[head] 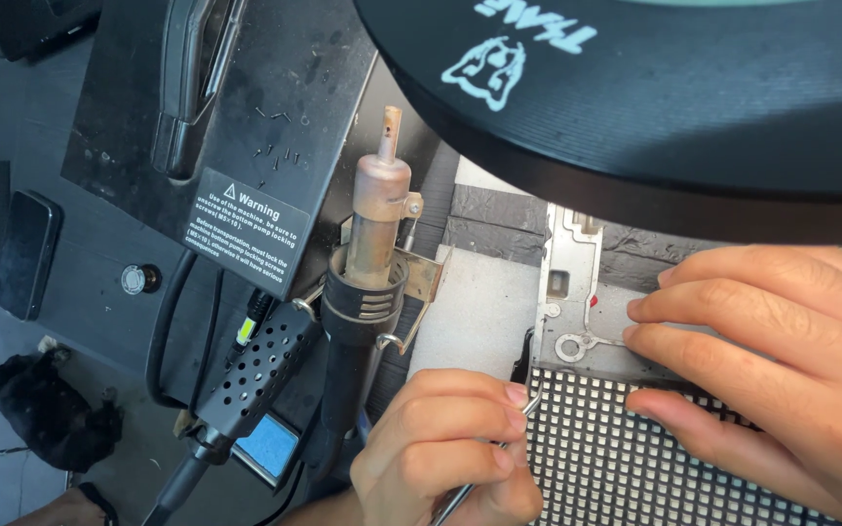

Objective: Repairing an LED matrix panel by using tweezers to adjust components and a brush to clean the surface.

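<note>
My left hand (pixel 440 448) is pinched shut on tweezers (pixel 523 375), tip at the top-left corner of the LED grid panel (pixel 626 458). Right hand (pixel 782 360) lies flat, fingers spread, pinning the panel. Hot air wand (pixel 372 253) is parked in its holder, so rework looks barely underway.

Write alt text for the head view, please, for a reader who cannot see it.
Two bare hands work on a gridded panel: the left hand grips thin tweezers at the panel's edge, while the right hand presses on the metal plate above it. To the left, a hot-air gun sits in its holder beside a phone.
</note>
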